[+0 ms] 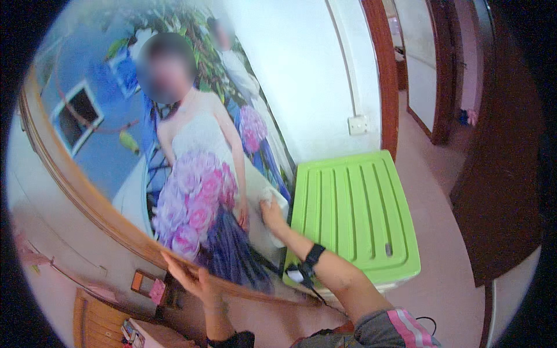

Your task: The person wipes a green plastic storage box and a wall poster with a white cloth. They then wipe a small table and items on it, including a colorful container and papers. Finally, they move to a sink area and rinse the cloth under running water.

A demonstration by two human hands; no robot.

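A large framed picture (191, 174) in front of me shows a figure in a white dress with purple and pink flowers. At the picture's lower edge is my left hand (191, 276), its fingers straight and its thumb apart, beside the brown frame (126, 237). My right hand (274, 217) reaches across to the picture's surface over the white dress. A small white patch lies at its fingertips; whether this is a cloth or part of the print is unclear. A black band (314, 255) circles my right wrist.
A storage box with a ribbed green lid (354, 213) stands right of the picture, against the white wall (304, 74). A small device with a cord (298, 276) is near the lid's corner. A wall socket plate (358, 125) and a doorway (385, 82) lie beyond.
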